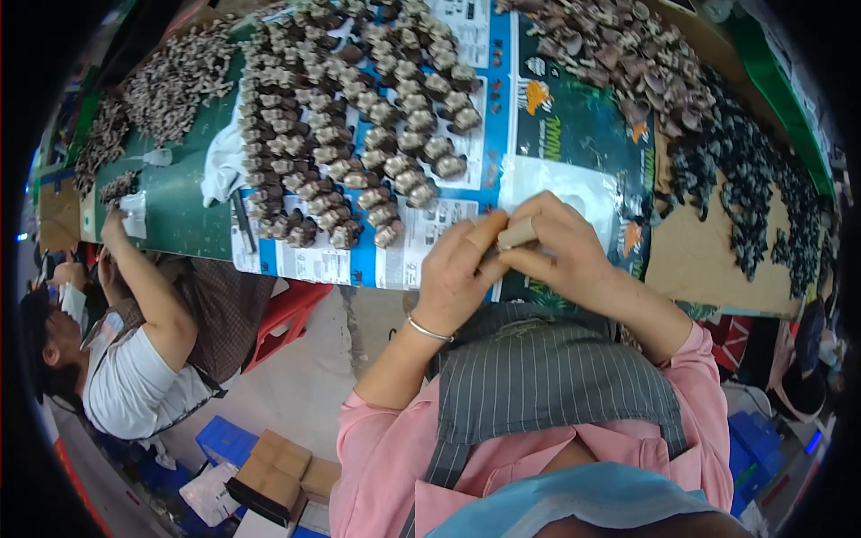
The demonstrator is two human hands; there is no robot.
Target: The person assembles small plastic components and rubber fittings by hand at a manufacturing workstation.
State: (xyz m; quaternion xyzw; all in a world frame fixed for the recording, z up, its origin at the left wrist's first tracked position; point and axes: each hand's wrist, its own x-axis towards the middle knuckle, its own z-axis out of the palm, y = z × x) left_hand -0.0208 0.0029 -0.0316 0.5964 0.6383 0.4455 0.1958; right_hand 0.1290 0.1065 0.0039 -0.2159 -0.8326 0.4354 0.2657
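My left hand, with a silver bangle at the wrist, and my right hand meet over the front edge of the table. Both are closed, fingertips pinched together. Beige covers wrap some of the fingers. Whatever sits between the fingertips is too small and hidden to name. Just beyond my hands lies a pale, shiny sheet on the printed table covering. To the left stand rows of small grey and dark brown moulded pieces, closely lined up on a blue and white printed sheet.
Brown-grey, cup-like pieces are heaped at the back right. Small black pieces spread over cardboard at right. Small grey parts pile up far left, near a white cloth and a co-worker. A red stool stands below.
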